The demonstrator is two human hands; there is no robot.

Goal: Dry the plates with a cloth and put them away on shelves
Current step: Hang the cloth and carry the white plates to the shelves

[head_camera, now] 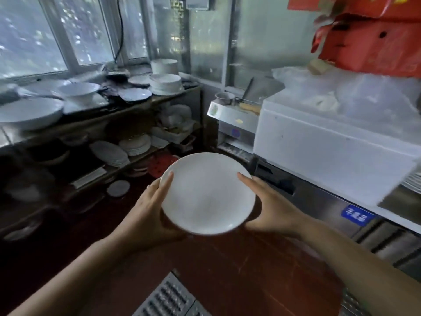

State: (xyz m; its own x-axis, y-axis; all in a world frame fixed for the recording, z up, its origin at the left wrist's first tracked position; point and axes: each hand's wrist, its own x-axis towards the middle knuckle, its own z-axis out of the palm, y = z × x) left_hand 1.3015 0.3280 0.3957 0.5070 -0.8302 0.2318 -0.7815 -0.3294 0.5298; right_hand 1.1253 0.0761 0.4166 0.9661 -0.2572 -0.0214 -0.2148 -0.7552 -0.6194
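White plate (208,195), nothing in it, held between both hands over red floor (239,270). Left hand (148,213) fingers clamped on left rim; right hand (271,210) fingers clamped on right rim. Shelves (127,165) beyond left fingers hold stacked plates

Dim, window (34,35) backlit, edges blurry

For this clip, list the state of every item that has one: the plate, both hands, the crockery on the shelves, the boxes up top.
Round white plate: held in the air, face up, bare.
Left hand: grips the plate's left rim, thumb on top.
Right hand: holds the right rim, thumb along the edge.
Stack of white plates: on the top shelf, upright.
Large white bowl: on the top shelf, upright.
Red cardboard boxes: torn, crumpled.
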